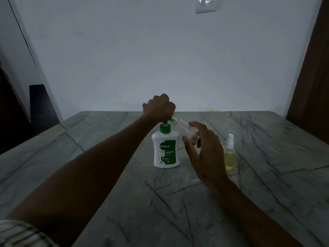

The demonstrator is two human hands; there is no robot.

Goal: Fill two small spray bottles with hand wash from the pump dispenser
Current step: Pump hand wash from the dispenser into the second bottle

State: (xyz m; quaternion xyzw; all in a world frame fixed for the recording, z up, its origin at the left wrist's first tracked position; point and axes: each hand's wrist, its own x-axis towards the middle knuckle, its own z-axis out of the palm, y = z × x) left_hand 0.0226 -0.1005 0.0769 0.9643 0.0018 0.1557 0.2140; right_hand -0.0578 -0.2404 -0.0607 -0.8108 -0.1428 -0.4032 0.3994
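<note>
1. A striped sleeve shows at the near left corner; both bare forearms reach out over the grey veined table.
2. The right hand pinches a clear small bottle, tilted, its open mouth at the pump spout; behind this hand stands a capped spray bottle of yellow liquid, partly hidden.
3. The pump dispenser stands upright mid-table; the left hand, curled into a fist, presses its head.
4. Beyond, a pale wall carries a switch plate.
</note>
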